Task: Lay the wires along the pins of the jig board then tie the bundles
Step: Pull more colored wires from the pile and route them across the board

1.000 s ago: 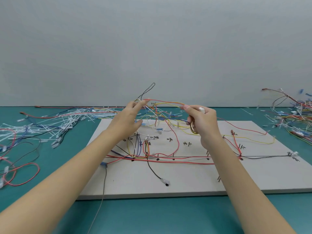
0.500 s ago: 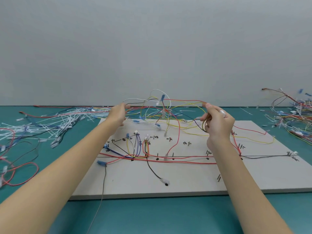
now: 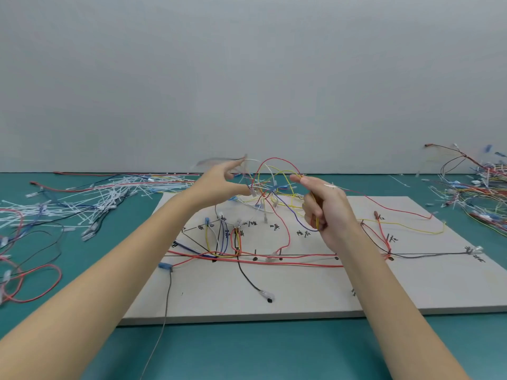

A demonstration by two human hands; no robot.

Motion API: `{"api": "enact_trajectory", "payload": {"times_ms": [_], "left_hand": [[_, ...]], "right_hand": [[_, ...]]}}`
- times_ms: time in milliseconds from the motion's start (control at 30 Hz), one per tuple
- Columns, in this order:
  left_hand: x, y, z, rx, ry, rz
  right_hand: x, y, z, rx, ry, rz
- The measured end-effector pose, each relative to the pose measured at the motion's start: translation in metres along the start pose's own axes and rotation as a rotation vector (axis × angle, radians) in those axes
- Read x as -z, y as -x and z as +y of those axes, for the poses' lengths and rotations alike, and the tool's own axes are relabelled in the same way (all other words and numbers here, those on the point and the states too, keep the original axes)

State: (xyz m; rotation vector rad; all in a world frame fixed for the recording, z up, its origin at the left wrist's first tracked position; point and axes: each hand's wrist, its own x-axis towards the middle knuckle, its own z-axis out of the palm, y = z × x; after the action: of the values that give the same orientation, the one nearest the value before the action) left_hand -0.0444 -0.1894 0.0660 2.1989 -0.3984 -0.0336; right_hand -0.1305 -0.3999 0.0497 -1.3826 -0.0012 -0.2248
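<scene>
The pale jig board lies on the teal table with red, black, yellow and blue wires routed along its pins. A loose tangle of red, yellow, white and blue wires arches above the board's far edge between my hands. My left hand is raised at the tangle's left side with fingers spread and thumb out; it is motion-blurred, and a blurred wire end streaks by its fingertips. My right hand has its fingers curled round a coil of yellow and orange wires from the tangle.
A heap of white zip ties and loose wires covers the table to the left, with a red wire loop nearer me. Another pile of mixed wires lies at the far right. A grey wall stands behind the table.
Both hands have come closer together above the board. My left hand has spread its fingers from its pinch, and the tangle has bunched up into taller loops.
</scene>
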Motion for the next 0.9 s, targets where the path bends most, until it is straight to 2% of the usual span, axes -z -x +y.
{"api": "enact_trajectory", "payload": {"times_ms": [133,300,400,500,667,800,900], "left_hand": [[0.009,0.001,0.011,0.023,-0.206,0.212],[0.022,0.003,0.02,0.065,-0.076,0.177],[0.026,0.007,0.018,-0.02,-0.117,0.329],[0.018,0.011,0.015,-0.136,-0.105,0.349],[-0.011,0.022,0.018,-0.331,0.025,0.33],[-0.039,0.022,0.018,-0.419,-0.151,0.194],[-0.052,0.012,0.016,-0.367,-0.237,0.242]], "right_hand": [[-0.001,0.002,0.002,0.002,0.068,0.036],[-0.002,-0.001,0.003,-0.006,0.123,0.142],[0.001,-0.001,0.001,-0.023,0.012,0.193],[0.003,-0.002,-0.002,-0.022,-0.137,0.188],[-0.002,0.0,0.0,-0.013,-0.148,0.132],[-0.007,0.006,-0.001,-0.035,-0.195,-0.004],[-0.009,0.01,-0.005,-0.048,-0.201,-0.165]]}}
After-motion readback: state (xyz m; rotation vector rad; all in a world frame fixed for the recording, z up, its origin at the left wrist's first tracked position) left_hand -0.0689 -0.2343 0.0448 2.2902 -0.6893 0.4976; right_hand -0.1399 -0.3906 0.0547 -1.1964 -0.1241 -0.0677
